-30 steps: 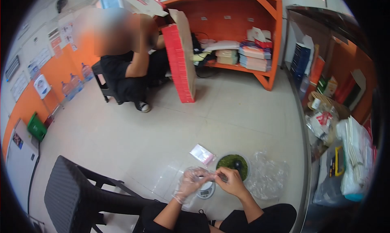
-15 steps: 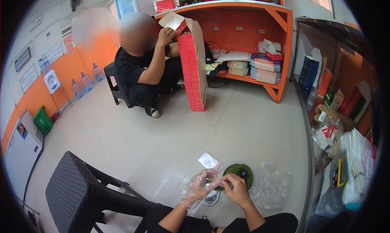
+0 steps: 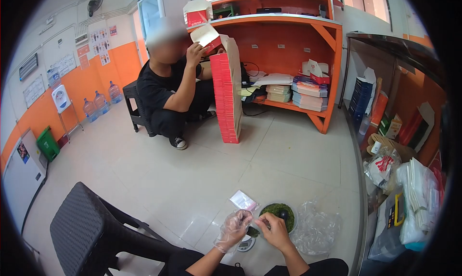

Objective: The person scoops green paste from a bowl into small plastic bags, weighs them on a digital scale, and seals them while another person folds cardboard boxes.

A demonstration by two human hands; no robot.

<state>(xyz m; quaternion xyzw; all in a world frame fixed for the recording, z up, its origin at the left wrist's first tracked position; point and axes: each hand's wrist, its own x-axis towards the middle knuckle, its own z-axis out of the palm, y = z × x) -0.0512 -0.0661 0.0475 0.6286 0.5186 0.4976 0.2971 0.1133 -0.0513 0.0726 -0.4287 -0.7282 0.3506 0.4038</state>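
Note:
My left hand (image 3: 235, 229) wears a loose clear plastic glove. Bare and pinched, my right hand (image 3: 275, 232) is close beside it. Between the fingertips of both hands is a small clear plastic bag (image 3: 254, 223), with a dark green patch showing just below. Partly covered by my hands, a small kitchen scale (image 3: 246, 244) sits on the floor. Beyond my right hand stands a bowl (image 3: 295, 217) of chopped green flakes with a round black spoon (image 3: 284, 214) in it. A packet of small clear bags (image 3: 242, 200) lies past my left hand.
Crumpled clear plastic (image 3: 315, 228) lies right of the bowl. A black stool (image 3: 86, 223) is at my left. Ahead, a crouching person (image 3: 168, 83) handles a box atop a tall red carton stack (image 3: 226, 98). An orange shelf (image 3: 332, 83) and a cluttered rack (image 3: 368, 218) stand rightward.
My hands have shifted slightly and the fingertips have moved a little, still close together over the scale. The view has tilted up a little. The other person still handles the box on the stack.

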